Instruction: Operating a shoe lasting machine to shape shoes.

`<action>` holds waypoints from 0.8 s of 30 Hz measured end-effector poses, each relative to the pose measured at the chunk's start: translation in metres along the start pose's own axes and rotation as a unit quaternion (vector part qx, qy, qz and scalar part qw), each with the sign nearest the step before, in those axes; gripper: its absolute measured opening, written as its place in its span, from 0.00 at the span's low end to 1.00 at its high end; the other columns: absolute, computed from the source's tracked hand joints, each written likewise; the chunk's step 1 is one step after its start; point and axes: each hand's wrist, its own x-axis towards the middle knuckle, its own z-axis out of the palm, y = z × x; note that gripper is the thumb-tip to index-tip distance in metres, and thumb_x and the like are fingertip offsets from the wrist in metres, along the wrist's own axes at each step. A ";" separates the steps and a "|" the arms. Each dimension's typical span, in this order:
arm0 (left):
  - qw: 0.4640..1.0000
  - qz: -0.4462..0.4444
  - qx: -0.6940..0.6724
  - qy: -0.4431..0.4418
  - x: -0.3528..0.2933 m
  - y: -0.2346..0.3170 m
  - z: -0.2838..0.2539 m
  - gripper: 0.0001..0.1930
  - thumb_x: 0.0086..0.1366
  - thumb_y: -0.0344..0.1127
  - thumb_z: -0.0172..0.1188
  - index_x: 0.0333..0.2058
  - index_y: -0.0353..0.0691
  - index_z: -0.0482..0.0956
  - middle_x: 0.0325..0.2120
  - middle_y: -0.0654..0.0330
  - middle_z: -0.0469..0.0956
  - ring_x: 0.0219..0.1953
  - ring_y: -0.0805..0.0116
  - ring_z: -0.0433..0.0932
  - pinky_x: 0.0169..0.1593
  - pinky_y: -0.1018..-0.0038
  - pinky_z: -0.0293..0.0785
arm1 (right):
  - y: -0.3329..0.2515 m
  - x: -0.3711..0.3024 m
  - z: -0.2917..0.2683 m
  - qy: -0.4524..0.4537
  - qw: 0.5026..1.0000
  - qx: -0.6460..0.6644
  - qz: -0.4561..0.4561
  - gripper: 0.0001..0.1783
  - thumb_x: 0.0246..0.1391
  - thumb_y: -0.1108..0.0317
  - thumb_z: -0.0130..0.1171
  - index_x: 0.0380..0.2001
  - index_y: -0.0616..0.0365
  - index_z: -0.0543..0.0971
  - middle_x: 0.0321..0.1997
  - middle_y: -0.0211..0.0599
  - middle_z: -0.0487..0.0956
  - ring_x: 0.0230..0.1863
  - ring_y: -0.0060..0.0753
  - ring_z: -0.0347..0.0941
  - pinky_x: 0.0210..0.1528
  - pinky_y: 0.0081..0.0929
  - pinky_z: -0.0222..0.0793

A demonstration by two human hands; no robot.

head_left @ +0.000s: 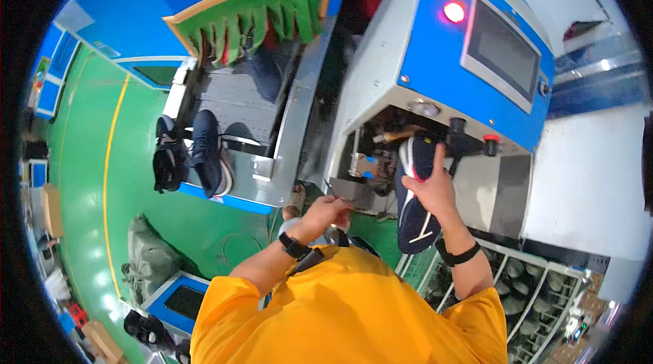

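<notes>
My right hand [435, 190] grips a navy sneaker [416, 221] with a white sole edge and a touch of pink at the collar. The thumb lies across the shoe's side and the index finger stretches up along it. Its far end reaches into the opening of a blue and white machine [435, 51]. To the left of the shoe, my left hand [331, 213] is closed in front of my body. A thin dark thing shows by its fingertips, too small to make out.
Left of the machine, a conveyor [245, 105] with a green strip curtain [245, 24] carries a navy sneaker [207, 150]. Black shoes [166, 160] stand at its left edge. A red emergency button [491, 139] juts from the machine. A wire rack [517, 289] stands at the lower right.
</notes>
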 end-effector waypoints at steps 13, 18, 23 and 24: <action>0.696 0.213 0.684 0.043 -0.064 0.065 0.025 0.44 0.56 0.63 0.67 0.57 0.29 0.73 0.58 0.36 0.70 0.65 0.36 0.66 0.66 0.53 0.64 | 0.042 -0.050 0.014 -0.035 0.908 0.417 -0.033 0.56 0.45 0.66 0.73 0.73 0.63 0.52 0.59 0.43 0.76 0.54 0.35 0.75 0.58 0.31 0.71; 0.760 0.407 0.506 0.002 -0.068 0.065 0.049 0.57 0.51 0.60 0.74 0.65 0.22 0.58 0.61 0.33 0.66 0.67 0.36 0.62 0.69 0.56 0.60 | 0.090 -0.116 0.049 -0.191 0.653 0.727 0.092 0.39 0.55 0.60 0.62 0.67 0.65 0.65 0.59 0.46 0.77 0.56 0.40 0.77 0.59 0.36 0.74; 0.852 0.220 0.472 -0.056 -0.079 0.060 0.091 0.52 0.57 0.58 0.71 0.66 0.23 0.58 0.45 0.31 0.78 0.49 0.39 0.80 0.52 0.60 0.76 | 0.028 -0.158 0.041 -0.189 0.480 0.836 0.188 0.35 0.61 0.53 0.58 0.64 0.66 0.68 0.60 0.51 0.77 0.55 0.48 0.79 0.60 0.41 0.76; 0.819 0.238 0.519 -0.055 -0.081 0.061 0.095 0.48 0.59 0.57 0.70 0.65 0.23 0.61 0.40 0.33 0.81 0.42 0.38 0.82 0.47 0.59 0.79 | 0.034 -0.157 0.043 -0.210 0.431 0.860 0.172 0.35 0.62 0.51 0.57 0.64 0.66 0.69 0.60 0.52 0.77 0.55 0.48 0.79 0.60 0.42 0.76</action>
